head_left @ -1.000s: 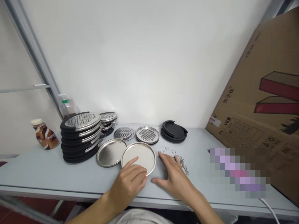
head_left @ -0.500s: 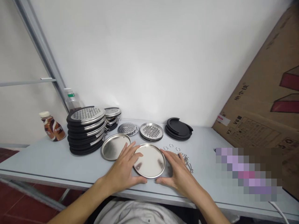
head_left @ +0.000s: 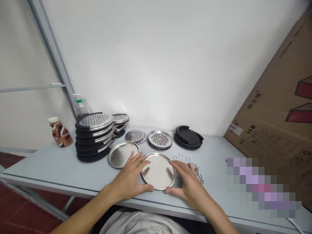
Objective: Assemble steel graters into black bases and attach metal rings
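Note:
A shallow round metal tray [head_left: 158,174] with a raised rim lies in front of me near the table's front edge. My left hand [head_left: 130,179] curves around its left side, thumb at the near rim and index finger over the edge. Around the right side curls my right hand [head_left: 188,180], its fingertips at the rim and its thumb at the near edge. A second metal tray [head_left: 122,155] sits to the left, partly behind my left fingers. Beyond the trays are a round grater plate [head_left: 160,139] with raised teeth and a flatter perforated disc [head_left: 135,136].
Stacked graters with black rims [head_left: 94,139] stand at left, a smaller stack [head_left: 120,119] behind. Two bottles [head_left: 60,132] [head_left: 80,105] are nearby. Black round holders [head_left: 189,137] sit back right. Metal rings [head_left: 187,159] and clips [head_left: 198,174] lie right; a cardboard box [head_left: 273,107] leans there.
The whole view has shifted slightly, so everything appears a little further right and lower. My hands keep nearly the same hold around the tray.

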`<move>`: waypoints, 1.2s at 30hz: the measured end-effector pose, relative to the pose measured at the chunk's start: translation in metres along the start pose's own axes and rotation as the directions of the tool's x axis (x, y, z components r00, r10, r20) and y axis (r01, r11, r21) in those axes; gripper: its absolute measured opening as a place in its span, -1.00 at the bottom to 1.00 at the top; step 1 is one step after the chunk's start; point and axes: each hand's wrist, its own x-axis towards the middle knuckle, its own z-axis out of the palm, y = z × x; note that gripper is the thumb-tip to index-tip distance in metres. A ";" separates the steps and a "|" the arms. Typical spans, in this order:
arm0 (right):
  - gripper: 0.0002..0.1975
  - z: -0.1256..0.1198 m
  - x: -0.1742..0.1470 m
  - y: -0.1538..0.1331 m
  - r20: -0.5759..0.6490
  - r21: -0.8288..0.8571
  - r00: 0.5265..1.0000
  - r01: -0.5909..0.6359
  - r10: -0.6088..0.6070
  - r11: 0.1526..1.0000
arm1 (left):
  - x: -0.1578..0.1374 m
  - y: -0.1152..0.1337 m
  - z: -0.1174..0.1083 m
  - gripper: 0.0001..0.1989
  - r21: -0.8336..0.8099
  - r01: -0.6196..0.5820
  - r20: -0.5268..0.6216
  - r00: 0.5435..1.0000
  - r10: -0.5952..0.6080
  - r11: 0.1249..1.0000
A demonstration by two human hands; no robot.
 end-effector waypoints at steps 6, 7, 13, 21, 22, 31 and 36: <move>-0.03 -0.002 0.000 -0.001 0.007 0.008 1.000 0.012 -0.012 1.000 | 0.001 0.000 0.000 -0.19 -0.006 0.003 0.010 1.000 -0.002 1.000; -0.03 -0.002 0.000 -0.001 0.007 0.008 1.000 0.012 -0.012 1.000 | 0.001 0.000 0.001 -0.19 -0.007 0.004 0.008 1.000 -0.004 1.000; -0.03 -0.003 0.000 -0.002 0.012 0.011 1.000 0.003 -0.003 1.000 | -0.001 -0.002 0.003 -0.15 -0.002 -0.003 0.010 1.000 0.003 1.000; 0.01 -0.006 -0.001 -0.004 0.035 0.025 0.999 0.014 -0.015 1.000 | 0.020 -0.009 -0.008 -0.27 -0.063 0.066 -0.064 0.995 -0.070 0.996; 0.01 -0.006 0.000 -0.004 0.036 0.025 0.999 0.014 -0.014 1.000 | 0.029 -0.014 -0.012 -0.34 -0.044 0.133 -0.098 0.986 -0.137 0.990; 0.02 -0.006 -0.001 -0.004 0.049 0.023 0.999 0.000 -0.002 1.000 | 0.108 -0.091 -0.029 -0.33 0.128 0.560 -0.108 0.829 -0.549 0.819; 0.01 -0.008 -0.001 -0.005 0.041 0.027 0.999 -0.004 0.003 1.000 | 0.109 -0.100 -0.020 -0.28 0.112 0.597 -0.086 0.802 -0.591 0.794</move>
